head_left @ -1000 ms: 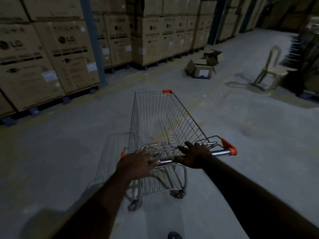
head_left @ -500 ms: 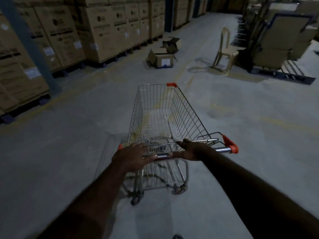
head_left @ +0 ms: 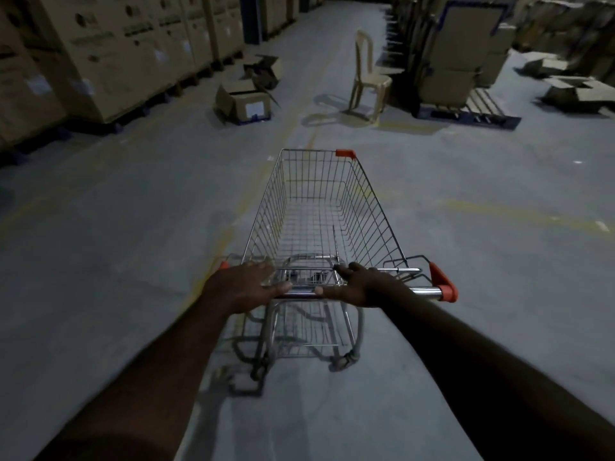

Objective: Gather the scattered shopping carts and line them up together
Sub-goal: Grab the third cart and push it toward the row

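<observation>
You stand in a dim warehouse aisle with both arms out to an empty wire shopping cart [head_left: 319, 224], which sits on the concrete floor [head_left: 116, 261] directly ahead of you. Your left hand [head_left: 244, 286] lies over the left part of the chrome push bar [head_left: 422, 289], fingers draped across the top more than curled under. Your right hand [head_left: 361, 286] presses on the bar just right of centre, thumb pointing inward; it looks closer to an open-palmed push than a closed fist (whether the fingers wrap beneath the bar cannot be told from here). Two hands set either side of the middle give you steering as well as drive, which is likely why they sit there.

The cart's long axis runs straight away from you, handle end near, tapered nose far, its orange corner cap [head_left: 344, 153] aimed up the aisle. Beyond the nose, well apart, a plastic chair [head_left: 367, 74] stands to the right of that line and an open cardboard box [head_left: 243, 101] lies to the left. Stacked cartons [head_left: 109, 51] wall the left side. No other cart is in view, so this one reads as in transit toward a line-up that lies somewhere out of sight.
</observation>
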### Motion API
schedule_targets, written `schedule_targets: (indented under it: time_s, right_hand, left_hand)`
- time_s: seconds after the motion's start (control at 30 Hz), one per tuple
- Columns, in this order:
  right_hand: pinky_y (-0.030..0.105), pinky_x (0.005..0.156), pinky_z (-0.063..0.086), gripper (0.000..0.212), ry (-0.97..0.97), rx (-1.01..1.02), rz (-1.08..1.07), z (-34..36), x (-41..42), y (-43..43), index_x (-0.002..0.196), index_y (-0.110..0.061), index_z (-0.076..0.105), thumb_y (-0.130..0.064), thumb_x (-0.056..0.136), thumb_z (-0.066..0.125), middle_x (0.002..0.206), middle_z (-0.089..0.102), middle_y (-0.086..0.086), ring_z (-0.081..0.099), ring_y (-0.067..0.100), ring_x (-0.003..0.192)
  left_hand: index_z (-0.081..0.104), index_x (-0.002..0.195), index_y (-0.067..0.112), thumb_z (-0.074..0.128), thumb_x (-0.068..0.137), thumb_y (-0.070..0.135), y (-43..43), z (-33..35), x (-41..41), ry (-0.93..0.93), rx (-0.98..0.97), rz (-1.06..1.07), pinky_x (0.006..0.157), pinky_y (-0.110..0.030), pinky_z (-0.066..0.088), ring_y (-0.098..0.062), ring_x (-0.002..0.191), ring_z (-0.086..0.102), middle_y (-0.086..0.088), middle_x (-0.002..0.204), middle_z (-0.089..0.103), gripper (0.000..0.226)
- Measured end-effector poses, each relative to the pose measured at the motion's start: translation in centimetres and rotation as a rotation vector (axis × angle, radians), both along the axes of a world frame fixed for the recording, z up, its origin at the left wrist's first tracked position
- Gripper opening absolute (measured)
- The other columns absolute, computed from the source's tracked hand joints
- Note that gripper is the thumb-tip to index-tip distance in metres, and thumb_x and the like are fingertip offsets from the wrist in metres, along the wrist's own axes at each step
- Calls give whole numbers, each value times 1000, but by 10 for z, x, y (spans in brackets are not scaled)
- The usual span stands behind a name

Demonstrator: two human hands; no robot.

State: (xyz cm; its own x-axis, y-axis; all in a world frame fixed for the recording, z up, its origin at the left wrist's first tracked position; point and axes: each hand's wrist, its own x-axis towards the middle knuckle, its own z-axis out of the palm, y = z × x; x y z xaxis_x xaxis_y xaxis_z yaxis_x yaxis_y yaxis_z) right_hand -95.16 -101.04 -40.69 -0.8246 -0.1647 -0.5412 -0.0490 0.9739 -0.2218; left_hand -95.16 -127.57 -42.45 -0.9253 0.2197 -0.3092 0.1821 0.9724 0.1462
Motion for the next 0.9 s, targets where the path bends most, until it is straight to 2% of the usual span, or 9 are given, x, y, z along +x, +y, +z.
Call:
schedule_targets:
  time_s: [0.17,0.37,0.5,0.6,0.73,0.9]
  right_hand:
    - [66,118,8,114,67,82,-95,-9,-31,24,161,-37,10,-102,68,22,169,6,5,6,42,153]
    - [70,116,5,117,128,163,-220,-16,-76,51,161,-34,15,-103,66,13,169,15,4,4,38,154]
    - [67,119,12,137,72,93,-389,-19,-99,72,161,-37,10,-111,45,8,170,9,4,5,38,154]
    - [64,120,14,125,60,103,-473,-18,-108,82,161,-37,8,-106,57,18,169,8,5,6,38,154]
    - [61,120,17,129,66,123,-576,-22,-115,95,161,-37,10,-109,54,16,169,13,6,12,36,153]
    - [62,119,15,117,46,137,-698,-21,-116,106,161,-38,9,-104,65,21,169,12,4,11,35,154]
  left_hand:
    - [25,156,37,-8,44,106,25,2,-64,-6,-15,-120,119,-57,9,-11,152,17,14,165,19,136]
    - [29,154,38,1,50,107,60,1,-156,-22,-25,-286,119,-57,11,-11,151,19,14,164,22,128]
    - [25,156,32,11,67,99,93,11,-202,-78,-82,-420,118,-60,6,-15,151,18,8,165,20,112]
    - [17,158,32,12,72,96,115,11,-229,-109,-96,-497,119,-61,-1,-17,153,11,7,167,12,108]
    - [20,158,32,9,73,95,137,8,-258,-68,-82,-612,119,-61,0,-16,153,13,8,167,14,106]
    - [21,157,34,2,68,97,168,4,-286,-36,-71,-739,118,-63,1,-14,152,15,9,166,18,110]
